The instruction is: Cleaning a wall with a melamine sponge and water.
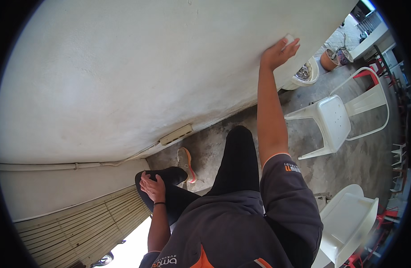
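My right hand (280, 52) is raised at the end of my outstretched arm, up against the white wall (125, 76). Its fingers close round a small white block (289, 39), pressed to the wall; whether it is a sponge or something harder, I cannot tell. My left hand (153, 188) rests on my bent left knee, fingers loosely spread, with nothing in it. A dark band circles that wrist. Faint greyish smudges show on the wall, mostly low down.
A socket strip (176, 135) and a pipe (44, 167) run along the wall's foot. To my right stand a white metal chair (334, 120), a white plastic chair (348, 223), a white tub (309, 77) and a terracotta pot (329, 60). Slatted shutter (85, 228) at lower left.
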{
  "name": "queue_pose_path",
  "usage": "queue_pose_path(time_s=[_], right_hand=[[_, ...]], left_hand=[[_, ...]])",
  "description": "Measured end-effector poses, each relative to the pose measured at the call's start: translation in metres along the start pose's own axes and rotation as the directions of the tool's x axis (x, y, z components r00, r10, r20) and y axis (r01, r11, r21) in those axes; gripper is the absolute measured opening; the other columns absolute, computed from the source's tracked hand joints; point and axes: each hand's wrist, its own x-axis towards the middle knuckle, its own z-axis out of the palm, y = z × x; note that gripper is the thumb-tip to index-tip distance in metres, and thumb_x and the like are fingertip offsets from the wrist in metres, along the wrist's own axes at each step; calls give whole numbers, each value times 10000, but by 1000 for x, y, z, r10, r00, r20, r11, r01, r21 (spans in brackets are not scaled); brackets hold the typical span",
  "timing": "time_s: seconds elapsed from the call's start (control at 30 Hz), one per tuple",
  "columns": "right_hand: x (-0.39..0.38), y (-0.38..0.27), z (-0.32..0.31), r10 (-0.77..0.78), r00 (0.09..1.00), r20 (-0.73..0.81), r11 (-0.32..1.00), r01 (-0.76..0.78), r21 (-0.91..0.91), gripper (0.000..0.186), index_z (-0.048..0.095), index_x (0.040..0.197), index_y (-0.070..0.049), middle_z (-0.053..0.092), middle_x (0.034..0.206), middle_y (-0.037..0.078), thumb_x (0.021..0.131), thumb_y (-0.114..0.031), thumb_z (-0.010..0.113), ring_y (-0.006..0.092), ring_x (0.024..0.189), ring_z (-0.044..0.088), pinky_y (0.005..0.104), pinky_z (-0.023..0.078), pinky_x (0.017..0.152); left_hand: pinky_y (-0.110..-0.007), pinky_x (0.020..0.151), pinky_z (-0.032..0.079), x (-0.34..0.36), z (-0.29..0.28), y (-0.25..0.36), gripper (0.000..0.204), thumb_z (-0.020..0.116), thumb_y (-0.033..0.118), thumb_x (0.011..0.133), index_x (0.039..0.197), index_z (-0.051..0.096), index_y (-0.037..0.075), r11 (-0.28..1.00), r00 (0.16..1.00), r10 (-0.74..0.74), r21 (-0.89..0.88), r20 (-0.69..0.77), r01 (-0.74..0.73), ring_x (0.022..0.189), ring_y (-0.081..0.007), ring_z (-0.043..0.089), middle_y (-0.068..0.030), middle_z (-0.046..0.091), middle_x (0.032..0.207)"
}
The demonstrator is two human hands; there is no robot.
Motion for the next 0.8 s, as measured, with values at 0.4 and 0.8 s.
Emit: queue_pose_path(time_s=[0.4,0.8], right_hand=[[31,-28,11,124,988,-95,968,-141,-206,512,393,1399,27,318,1441,304,1001,-295,396,391,1317,387,395,402,1025],[-152,-160,23,-471,813,343,871,491,33,426,499,1321,40,328,1445,293,938,-138,557,425,1337,348,436,307,1084]], left_hand=[[-475,926,346,-4,-2,-8,528,664,156,752,1212,436,32,997,1000,-8,-71,-20,6,1047,-317,496,-114,584,1027],[-473,916,354,-4,-4,-5,528,666,156,752,1214,439,37,993,998,-22,-115,-63,14,1044,-315,503,-114,585,1024]])
